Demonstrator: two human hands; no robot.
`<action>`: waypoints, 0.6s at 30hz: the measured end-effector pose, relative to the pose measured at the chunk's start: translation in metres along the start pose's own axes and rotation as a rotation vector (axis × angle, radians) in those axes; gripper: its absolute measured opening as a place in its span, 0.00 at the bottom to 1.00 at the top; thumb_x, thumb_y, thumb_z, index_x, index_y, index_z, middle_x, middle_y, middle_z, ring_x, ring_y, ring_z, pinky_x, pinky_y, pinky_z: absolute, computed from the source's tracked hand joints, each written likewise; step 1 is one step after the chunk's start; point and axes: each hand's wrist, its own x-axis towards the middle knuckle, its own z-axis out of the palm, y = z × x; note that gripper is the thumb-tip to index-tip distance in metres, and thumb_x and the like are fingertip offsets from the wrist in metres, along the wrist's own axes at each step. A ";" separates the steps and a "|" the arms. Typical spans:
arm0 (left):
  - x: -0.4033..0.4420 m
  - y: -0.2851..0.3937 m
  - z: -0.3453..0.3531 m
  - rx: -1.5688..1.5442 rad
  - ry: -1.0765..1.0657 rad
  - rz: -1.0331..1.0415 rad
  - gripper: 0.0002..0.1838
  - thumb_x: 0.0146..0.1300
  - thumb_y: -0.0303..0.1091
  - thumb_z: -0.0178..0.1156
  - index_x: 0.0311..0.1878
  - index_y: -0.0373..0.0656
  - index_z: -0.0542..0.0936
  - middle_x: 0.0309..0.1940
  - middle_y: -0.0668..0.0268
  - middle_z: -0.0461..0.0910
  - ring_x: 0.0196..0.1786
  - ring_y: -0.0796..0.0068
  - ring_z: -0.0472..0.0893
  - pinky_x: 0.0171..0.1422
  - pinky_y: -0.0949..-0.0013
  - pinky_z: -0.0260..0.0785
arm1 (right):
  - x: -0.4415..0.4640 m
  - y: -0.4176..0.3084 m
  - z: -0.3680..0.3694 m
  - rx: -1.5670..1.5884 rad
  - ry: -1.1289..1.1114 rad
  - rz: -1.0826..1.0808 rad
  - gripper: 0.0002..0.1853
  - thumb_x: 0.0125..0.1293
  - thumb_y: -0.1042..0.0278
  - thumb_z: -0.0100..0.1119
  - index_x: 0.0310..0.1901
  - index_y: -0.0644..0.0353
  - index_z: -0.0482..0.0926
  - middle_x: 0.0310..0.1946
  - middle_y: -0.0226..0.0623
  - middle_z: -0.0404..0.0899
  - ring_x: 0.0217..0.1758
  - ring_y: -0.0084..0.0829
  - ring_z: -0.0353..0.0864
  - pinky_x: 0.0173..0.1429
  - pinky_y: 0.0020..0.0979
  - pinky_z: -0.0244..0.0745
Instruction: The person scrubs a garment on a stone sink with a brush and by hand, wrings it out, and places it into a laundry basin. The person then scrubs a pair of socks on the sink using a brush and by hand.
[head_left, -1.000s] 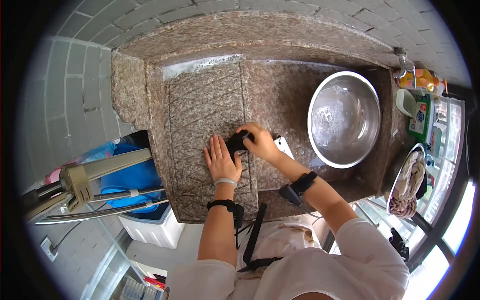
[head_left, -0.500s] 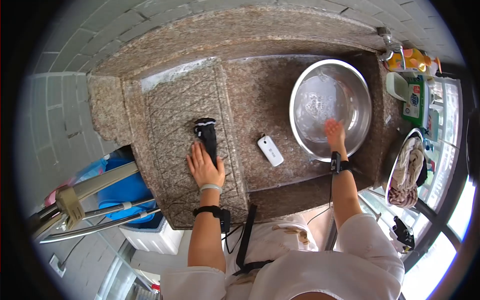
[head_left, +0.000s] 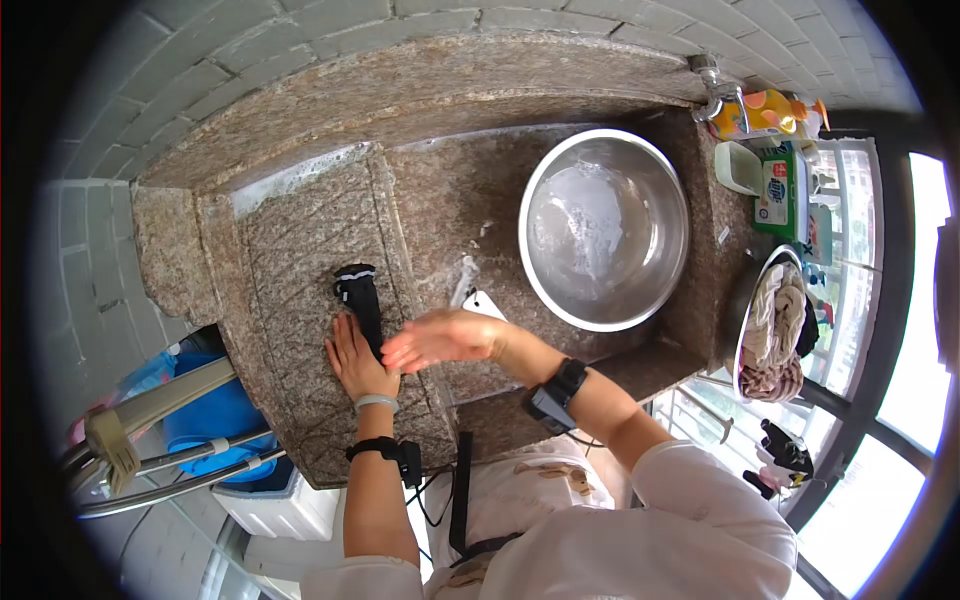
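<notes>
A black sock (head_left: 360, 298) with a white-edged end lies on the ribbed stone washboard (head_left: 300, 270). My left hand (head_left: 360, 360) rests flat along the sock's left side, fingers spread, touching its lower part. My right hand (head_left: 435, 340) is open with its fingers stretched toward the sock, just right of my left hand; it is slightly blurred, and whether it touches the sock I cannot tell. Behind the right hand, a white rounded object (head_left: 486, 304) lies on the basin floor, mostly hidden. To its right stands a steel bowl (head_left: 675, 235) with some cloudy water.
A tap (head_left: 715, 90) is at the back right. An orange bottle (head_left: 765, 113), a white soap dish (head_left: 737, 168) and a green package (head_left: 782, 195) stand along the right ledge. A metal basin of laundry (head_left: 775, 320) sits below them. A blue bucket (head_left: 205, 400) is at the left.
My right hand has moved left from over the steel bowl to beside the sock. Splashed water shows near the white object. The view has shifted; my left hand stays on the sock.
</notes>
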 end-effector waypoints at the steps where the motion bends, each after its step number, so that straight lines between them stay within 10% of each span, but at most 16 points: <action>1: 0.000 -0.001 -0.002 0.014 0.008 -0.015 0.39 0.60 0.50 0.53 0.69 0.37 0.56 0.72 0.60 0.51 0.75 0.65 0.47 0.79 0.57 0.33 | 0.019 0.010 0.006 -0.020 0.101 -0.009 0.23 0.73 0.57 0.42 0.56 0.71 0.72 0.52 0.49 0.76 0.57 0.38 0.75 0.66 0.37 0.66; 11: 0.004 0.000 0.001 -0.060 0.062 -0.054 0.34 0.62 0.48 0.51 0.66 0.36 0.62 0.69 0.56 0.58 0.73 0.62 0.53 0.78 0.56 0.38 | -0.172 -0.021 -0.144 -0.138 1.360 -0.964 0.19 0.67 0.56 0.53 0.54 0.57 0.74 0.49 0.33 0.77 0.51 0.29 0.75 0.56 0.37 0.68; 16: 0.002 0.001 0.001 -0.004 0.042 -0.047 0.31 0.64 0.48 0.49 0.64 0.36 0.66 0.70 0.59 0.57 0.74 0.63 0.52 0.78 0.56 0.38 | -0.245 0.015 -0.283 0.052 1.702 -0.703 0.18 0.64 0.51 0.55 0.46 0.57 0.80 0.43 0.31 0.81 0.46 0.30 0.78 0.53 0.31 0.71; 18: 0.002 0.001 0.001 -0.002 0.038 -0.043 0.31 0.64 0.49 0.49 0.65 0.37 0.66 0.71 0.60 0.55 0.74 0.64 0.51 0.79 0.56 0.37 | -0.217 0.010 -0.248 0.099 1.420 -0.550 0.19 0.65 0.49 0.55 0.44 0.57 0.80 0.42 0.32 0.81 0.45 0.31 0.79 0.52 0.32 0.72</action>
